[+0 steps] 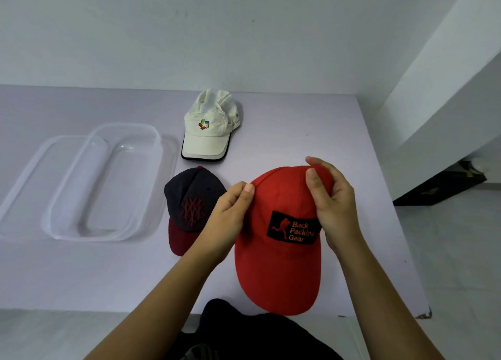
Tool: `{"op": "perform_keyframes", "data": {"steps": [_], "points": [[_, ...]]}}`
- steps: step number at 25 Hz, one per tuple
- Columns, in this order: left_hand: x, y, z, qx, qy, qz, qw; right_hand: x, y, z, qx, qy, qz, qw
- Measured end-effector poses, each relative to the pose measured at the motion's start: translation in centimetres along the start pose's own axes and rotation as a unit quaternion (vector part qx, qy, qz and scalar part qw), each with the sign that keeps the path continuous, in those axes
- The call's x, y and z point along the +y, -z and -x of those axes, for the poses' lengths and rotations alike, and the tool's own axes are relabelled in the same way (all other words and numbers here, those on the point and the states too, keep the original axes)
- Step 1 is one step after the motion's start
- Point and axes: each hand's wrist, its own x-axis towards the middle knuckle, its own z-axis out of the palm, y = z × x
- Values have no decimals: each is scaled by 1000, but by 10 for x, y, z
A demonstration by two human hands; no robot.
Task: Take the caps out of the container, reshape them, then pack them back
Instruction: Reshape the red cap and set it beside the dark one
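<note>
A red cap point(279, 267) with a black "Back Packing Gear" patch is held above the table's near edge, brim toward me. My left hand point(230, 216) pinches the left side of its crown. My right hand point(333, 205) grips the crown's top right, thumb pressed on the fabric. A dark navy cap point(189, 202) with a maroon brim lies on the table just left of my left hand. A cream cap point(207, 126) with a coloured logo rests farther back. The clear plastic container point(108, 224) stands at the left with nothing inside.
A clear lid point(24, 197) lies under or beside the container at the far left. The pale lilac table point(339, 132) meets a white wall behind. Its right edge drops to a tiled floor, where a dark object point(439, 189) sits.
</note>
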Motion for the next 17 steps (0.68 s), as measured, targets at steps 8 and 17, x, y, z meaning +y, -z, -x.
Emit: {"op": "perform_keyframes", "data": {"steps": [8,17], "points": [[3,17,-13,20,-18,-96,995,6,-9,-5,-10,15,49,999],[29,9,-26,-56,17,-14,998,-4,-11,-9,-94,23,125,987]]}}
